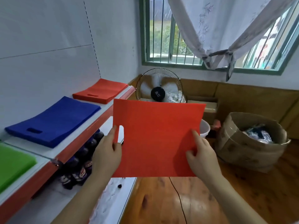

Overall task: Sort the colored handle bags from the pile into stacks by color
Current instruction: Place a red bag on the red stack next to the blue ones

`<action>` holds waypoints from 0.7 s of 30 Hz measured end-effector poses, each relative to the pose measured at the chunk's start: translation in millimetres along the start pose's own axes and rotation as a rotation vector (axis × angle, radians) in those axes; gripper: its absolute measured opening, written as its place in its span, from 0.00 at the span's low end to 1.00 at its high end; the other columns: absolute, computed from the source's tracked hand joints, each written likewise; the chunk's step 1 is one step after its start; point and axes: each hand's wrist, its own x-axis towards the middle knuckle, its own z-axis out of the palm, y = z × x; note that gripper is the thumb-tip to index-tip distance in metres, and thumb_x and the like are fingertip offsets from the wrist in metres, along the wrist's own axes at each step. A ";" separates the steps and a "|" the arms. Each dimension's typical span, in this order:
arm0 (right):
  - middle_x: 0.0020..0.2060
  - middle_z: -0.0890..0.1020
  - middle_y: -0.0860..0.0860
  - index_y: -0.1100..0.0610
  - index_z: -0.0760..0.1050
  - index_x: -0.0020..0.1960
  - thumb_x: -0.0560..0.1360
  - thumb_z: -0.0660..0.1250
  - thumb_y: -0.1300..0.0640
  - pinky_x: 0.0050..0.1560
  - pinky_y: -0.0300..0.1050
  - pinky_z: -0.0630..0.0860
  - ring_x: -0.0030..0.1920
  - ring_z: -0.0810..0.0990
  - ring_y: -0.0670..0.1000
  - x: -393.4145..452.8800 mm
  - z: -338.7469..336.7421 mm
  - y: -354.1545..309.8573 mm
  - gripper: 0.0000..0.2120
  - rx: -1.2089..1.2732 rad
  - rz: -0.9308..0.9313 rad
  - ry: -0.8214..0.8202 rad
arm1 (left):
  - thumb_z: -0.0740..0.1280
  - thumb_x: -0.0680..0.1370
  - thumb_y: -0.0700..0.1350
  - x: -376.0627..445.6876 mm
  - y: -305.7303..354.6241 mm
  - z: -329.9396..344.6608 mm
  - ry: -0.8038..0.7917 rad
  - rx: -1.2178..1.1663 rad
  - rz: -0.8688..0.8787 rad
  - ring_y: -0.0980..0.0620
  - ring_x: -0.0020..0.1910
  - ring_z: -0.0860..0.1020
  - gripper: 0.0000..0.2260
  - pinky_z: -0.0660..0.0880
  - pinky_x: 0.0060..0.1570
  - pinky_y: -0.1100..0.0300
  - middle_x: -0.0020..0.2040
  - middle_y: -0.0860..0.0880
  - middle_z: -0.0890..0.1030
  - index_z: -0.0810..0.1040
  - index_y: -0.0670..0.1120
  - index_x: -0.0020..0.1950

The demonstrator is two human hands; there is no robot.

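I hold a flat red handle bag point(155, 136) upright in mid-air in front of me, its handle slot on the left edge. My left hand point(107, 152) pinches the left edge beside the slot. My right hand point(200, 154) pinches the lower right part. On the white shelf point(48, 151) to my left lie three stacks: a red stack point(101, 91) farthest away, a blue stack point(53, 121) in the middle, and a green stack point(14, 164) nearest, partly cut off by the frame edge.
Dark bottles point(80, 165) stand on the lower shelf under the stacks. A standing fan point(159, 86) is behind the bag, with a white bucket point(205, 128) and an open cardboard box point(249, 141) on the wooden floor to the right. A black cable point(178, 196) runs across the floor.
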 end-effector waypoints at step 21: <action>0.59 0.75 0.50 0.45 0.58 0.83 0.75 0.67 0.60 0.54 0.52 0.76 0.54 0.78 0.54 341.6 156.5 -21.4 0.40 0.062 -0.217 -0.154 | 0.60 0.84 0.43 275.9 -46.3 95.6 0.186 0.023 -0.131 0.54 0.61 0.77 0.27 0.78 0.53 0.58 0.71 0.51 0.76 0.62 0.58 0.82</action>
